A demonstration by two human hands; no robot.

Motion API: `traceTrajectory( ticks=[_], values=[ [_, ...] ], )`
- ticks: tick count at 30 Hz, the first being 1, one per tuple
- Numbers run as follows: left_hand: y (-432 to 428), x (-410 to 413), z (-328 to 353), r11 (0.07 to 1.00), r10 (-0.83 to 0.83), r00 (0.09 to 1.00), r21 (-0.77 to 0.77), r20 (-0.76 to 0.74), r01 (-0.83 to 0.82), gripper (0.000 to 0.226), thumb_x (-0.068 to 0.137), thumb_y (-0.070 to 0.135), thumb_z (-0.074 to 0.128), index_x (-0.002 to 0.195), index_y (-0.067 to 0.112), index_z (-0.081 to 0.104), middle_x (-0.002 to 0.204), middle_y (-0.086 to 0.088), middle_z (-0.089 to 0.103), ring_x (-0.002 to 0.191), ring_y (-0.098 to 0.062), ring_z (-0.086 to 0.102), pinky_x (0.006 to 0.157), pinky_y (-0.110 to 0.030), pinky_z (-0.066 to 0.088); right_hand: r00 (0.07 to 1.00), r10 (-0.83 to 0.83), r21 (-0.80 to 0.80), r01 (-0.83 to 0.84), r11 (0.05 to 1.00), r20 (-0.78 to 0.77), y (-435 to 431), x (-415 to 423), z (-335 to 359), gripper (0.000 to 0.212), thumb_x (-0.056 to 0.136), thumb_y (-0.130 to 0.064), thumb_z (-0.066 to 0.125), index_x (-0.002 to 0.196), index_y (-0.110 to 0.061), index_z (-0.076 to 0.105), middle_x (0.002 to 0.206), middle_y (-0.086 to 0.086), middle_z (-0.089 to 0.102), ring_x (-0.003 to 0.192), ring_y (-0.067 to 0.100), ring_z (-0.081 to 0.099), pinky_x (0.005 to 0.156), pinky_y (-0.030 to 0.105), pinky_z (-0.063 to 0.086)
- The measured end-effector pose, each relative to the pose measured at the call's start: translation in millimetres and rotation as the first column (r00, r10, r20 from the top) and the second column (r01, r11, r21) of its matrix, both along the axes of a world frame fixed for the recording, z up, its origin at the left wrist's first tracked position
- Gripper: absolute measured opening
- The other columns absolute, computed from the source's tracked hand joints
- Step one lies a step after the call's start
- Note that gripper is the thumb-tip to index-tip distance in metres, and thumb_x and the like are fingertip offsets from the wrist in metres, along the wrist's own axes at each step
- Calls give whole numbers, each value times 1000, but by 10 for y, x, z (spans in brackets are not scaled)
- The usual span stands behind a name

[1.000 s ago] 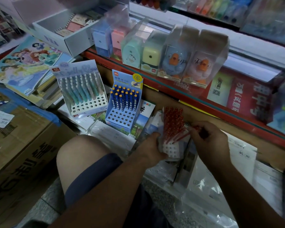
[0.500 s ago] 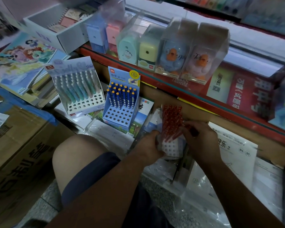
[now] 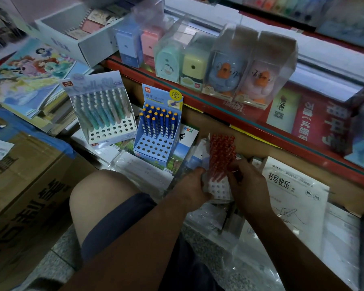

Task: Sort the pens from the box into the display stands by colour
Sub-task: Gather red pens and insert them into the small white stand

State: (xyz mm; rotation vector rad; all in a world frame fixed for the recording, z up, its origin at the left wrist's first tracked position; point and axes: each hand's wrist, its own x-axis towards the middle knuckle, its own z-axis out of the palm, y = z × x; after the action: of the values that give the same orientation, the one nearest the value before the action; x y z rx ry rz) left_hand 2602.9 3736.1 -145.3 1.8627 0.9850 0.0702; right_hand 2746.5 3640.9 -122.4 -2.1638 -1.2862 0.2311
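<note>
One blue stand [image 3: 156,141], pastel stand [image 3: 105,114] beside it, sharpeners [image 3: 225,66] on shelf [image 3: 261,128] above

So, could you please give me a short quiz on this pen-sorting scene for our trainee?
1. True or false: the left hand grips the red stand.
2. What colour are the caps of the blue pens? A. yellow-orange B. green C. white
3. Fill in: the pastel stand stands to the ____ of the blue stand.

Key: 1 true; 2 A; 3 left.
</note>
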Motion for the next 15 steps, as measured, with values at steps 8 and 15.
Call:
traceTrajectory(
  ticks=[8, 15],
  values=[
    [3, -53, 76, 995, 65, 993, 78, -99, -57, 38, 87, 24, 65, 121, 15, 50, 109, -4, 63, 104, -27, 62, 88, -34, 51, 993, 24, -13, -22, 1000, 115, 71, -102, 373, 8, 88, -20, 67, 96, -20, 65, 95, -5, 59, 79, 10, 55, 67, 28, 49],
    [515, -674, 882, 850, 422, 886, 256, 193, -461, 10, 89, 25, 60, 85, 17, 56, 80, 0, 61, 81, -21, 61, 64, -31, 41, 949, 311, 4, -311, 950, 62, 655, -607, 810, 7, 90, -19, 67, 90, -25, 69, 86, -10, 62, 76, 4, 58, 67, 22, 47]
  ],
)
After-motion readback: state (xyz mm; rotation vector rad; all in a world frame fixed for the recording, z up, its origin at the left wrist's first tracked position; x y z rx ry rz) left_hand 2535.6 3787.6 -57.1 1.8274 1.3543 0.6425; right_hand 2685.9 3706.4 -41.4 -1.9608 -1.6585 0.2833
